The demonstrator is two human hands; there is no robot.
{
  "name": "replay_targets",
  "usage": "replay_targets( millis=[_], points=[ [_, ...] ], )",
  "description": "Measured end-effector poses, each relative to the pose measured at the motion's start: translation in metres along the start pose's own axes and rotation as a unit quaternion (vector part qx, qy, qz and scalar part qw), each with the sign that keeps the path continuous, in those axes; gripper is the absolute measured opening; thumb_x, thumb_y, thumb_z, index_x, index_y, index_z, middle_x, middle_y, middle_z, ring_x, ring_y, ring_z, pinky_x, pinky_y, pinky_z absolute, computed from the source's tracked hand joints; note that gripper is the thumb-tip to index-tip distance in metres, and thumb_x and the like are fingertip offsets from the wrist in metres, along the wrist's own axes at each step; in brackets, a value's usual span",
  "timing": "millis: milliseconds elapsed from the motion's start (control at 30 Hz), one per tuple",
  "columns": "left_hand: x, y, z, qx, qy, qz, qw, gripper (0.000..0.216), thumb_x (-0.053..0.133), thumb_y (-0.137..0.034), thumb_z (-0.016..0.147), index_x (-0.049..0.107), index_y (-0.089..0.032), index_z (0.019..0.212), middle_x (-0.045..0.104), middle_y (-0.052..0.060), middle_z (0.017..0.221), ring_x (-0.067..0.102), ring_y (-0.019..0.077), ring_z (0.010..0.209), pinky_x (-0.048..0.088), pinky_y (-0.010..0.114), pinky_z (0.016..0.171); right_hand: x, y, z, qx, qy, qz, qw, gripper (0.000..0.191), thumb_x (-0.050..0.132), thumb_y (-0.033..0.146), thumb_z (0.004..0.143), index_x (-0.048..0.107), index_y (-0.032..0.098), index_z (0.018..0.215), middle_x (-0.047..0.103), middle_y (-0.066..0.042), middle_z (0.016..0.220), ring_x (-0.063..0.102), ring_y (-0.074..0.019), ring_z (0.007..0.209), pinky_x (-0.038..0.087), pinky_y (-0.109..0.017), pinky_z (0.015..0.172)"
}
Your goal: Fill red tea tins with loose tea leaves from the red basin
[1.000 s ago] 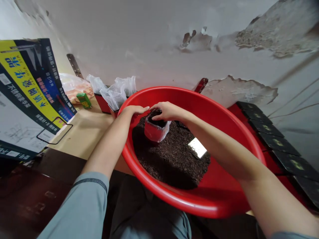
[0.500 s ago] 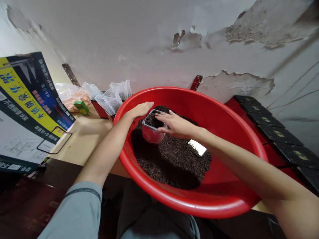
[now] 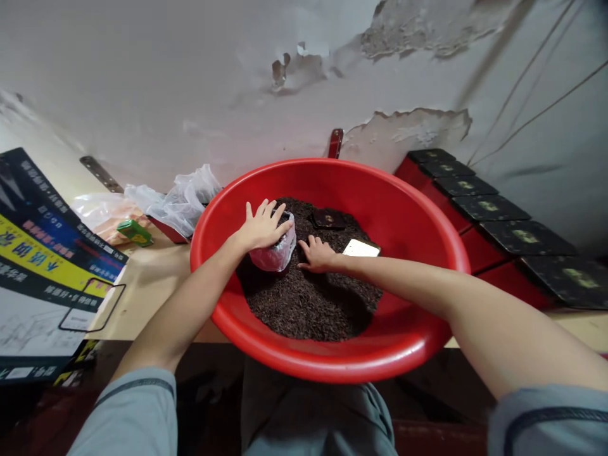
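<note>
Through the head camera I have the left hand (image 3: 262, 230) laid flat over the top of a small red box (image 3: 272, 258), its fingers fanned wide and closed around nothing. I can't tell how hard it presses. The right hand (image 3: 319, 254) is also spread, fingers loosely bent, palm down at the dark loose leaves (image 3: 304, 310) just right of the box; I see nothing gripped in it. The box, with clear plastic about its top, sits among the leaves on the left side of a wide red tub (image 3: 342, 368). Beyond the right hand, a dark lid (image 3: 329, 219) and a bright flat piece (image 3: 361, 248) lie on the leaves. The tub rests on a wooden surface (image 3: 154, 275). To my left are crumpled plastic bags (image 3: 175, 201), a green packet (image 3: 135, 232) and a large printed carton (image 3: 42, 278); to my right, a row of black-topped red boxes (image 3: 489, 206) along the peeling wall (image 3: 213, 82).
</note>
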State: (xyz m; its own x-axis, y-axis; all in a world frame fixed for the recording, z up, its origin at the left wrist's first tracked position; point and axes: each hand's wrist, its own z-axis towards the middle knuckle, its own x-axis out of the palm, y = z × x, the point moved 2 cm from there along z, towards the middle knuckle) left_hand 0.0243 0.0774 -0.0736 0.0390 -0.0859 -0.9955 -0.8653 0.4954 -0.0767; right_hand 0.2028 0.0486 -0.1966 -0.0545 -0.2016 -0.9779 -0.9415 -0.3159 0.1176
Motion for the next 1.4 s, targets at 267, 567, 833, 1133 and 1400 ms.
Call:
replay_targets(
  millis=[267, 567, 833, 1133, 1400],
  points=[
    [-0.012, 0.031, 0.011, -0.049, -0.121, -0.088, 0.987, 0.066, 0.011, -0.051, 0.106, 0.031, -0.020, 0.160, 0.035, 0.013, 0.167, 0.026, 0.0305, 0.156, 0.010, 0.062, 0.125, -0.011, -0.010, 0.010, -0.009, 0.052, 0.045, 0.998, 0.032, 0.058, 0.036, 0.101, 0.063, 0.017, 0.126, 0.068, -0.012, 0.121, 0.067, -0.0226, 0.108, 0.056, -0.037, 0.091],
    [-0.006, 0.081, 0.024, -0.135, -0.176, -0.147, 0.964, 0.061, 0.017, -0.051, 0.107, 0.044, -0.020, 0.152, 0.046, 0.013, 0.159, 0.039, 0.0294, 0.148, 0.026, 0.050, 0.123, -0.140, -0.003, 0.032, -0.005, -0.115, 0.115, 0.987, 0.037, 0.040, 0.040, 0.106, 0.056, 0.018, 0.131, 0.073, -0.016, 0.120, 0.069, -0.0259, 0.104, 0.051, -0.033, 0.087],
    [-0.007, 0.064, 0.022, -0.036, -0.115, -0.176, 0.977, 0.054, 0.016, -0.038, 0.110, 0.061, -0.016, 0.131, 0.065, 0.013, 0.137, 0.060, 0.0264, 0.128, 0.044, 0.037, 0.109, -0.165, 0.058, 0.052, -0.108, -0.086, 0.062, 0.988, 0.033, 0.057, 0.035, 0.097, 0.066, 0.021, 0.126, 0.076, -0.009, 0.116, 0.070, -0.0252, 0.102, 0.052, -0.034, 0.087],
    [-0.007, 0.065, 0.021, -0.049, -0.096, -0.125, 0.986, 0.044, 0.033, -0.028, 0.105, 0.066, -0.017, 0.132, 0.070, 0.009, 0.134, 0.065, 0.0268, 0.123, 0.045, 0.035, 0.108, -0.173, 0.050, 0.060, -0.135, -0.083, 0.068, 0.985, 0.041, 0.078, 0.017, 0.074, 0.080, 0.026, 0.114, 0.080, -0.003, 0.104, 0.073, -0.0244, 0.100, 0.056, -0.034, 0.093],
    [-0.017, 0.051, 0.014, 0.022, -0.133, -0.126, 0.983, 0.038, 0.045, -0.027, 0.102, 0.074, -0.022, 0.125, 0.075, 0.003, 0.127, 0.067, 0.0222, 0.122, 0.044, 0.031, 0.111, -0.183, 0.041, 0.032, -0.102, -0.142, 0.203, 0.963, 0.029, 0.069, 0.018, 0.085, 0.080, 0.020, 0.112, 0.080, -0.004, 0.097, 0.073, -0.0187, 0.084, 0.059, -0.032, 0.085]
  ],
)
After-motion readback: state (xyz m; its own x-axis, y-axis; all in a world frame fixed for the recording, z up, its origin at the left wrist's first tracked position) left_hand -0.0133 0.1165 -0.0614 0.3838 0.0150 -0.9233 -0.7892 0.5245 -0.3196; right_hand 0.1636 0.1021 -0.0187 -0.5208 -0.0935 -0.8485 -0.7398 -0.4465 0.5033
